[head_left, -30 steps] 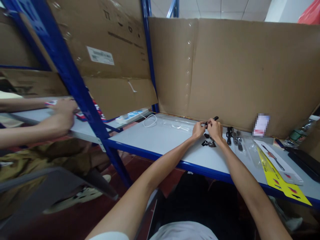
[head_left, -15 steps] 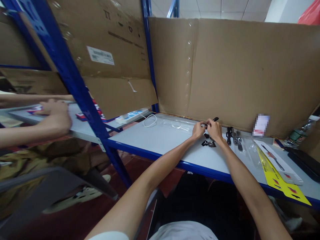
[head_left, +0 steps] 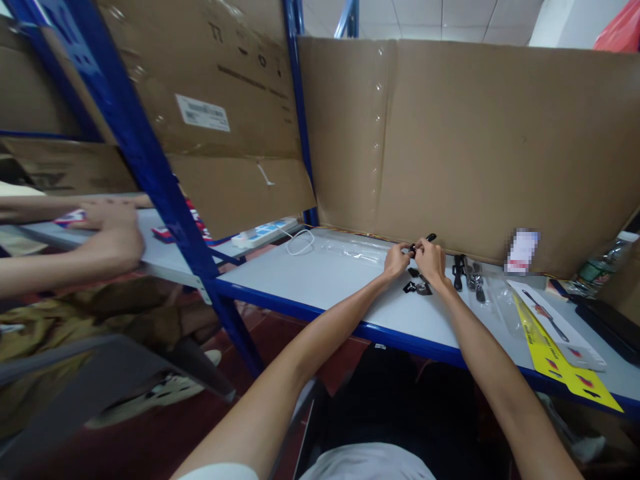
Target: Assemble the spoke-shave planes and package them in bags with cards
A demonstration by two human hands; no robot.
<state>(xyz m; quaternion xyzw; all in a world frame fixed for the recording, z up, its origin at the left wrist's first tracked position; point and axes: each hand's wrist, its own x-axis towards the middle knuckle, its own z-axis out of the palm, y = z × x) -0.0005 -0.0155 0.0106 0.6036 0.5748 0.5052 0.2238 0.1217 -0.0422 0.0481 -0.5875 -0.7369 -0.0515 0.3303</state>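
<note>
Nearest us, dark parts (head_left: 411, 287) lie on the table (head_left: 300, 270), probably for easy reach. Beyond, our left hand (head_left: 397, 259) and right hand (head_left: 430, 259) meet, fingers pinching a slim black piece (head_left: 431, 237), seemingly to steady it, before upright cardboard (head_left: 465, 133).

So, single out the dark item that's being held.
The slim black item in the right hand, its end jutting above that hand; the other dark pieces lie on the table.

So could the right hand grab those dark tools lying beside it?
Probably yes: the dark tools lie close by the right hand, with nothing visible between, but it seems busy gripping a black object.
</note>
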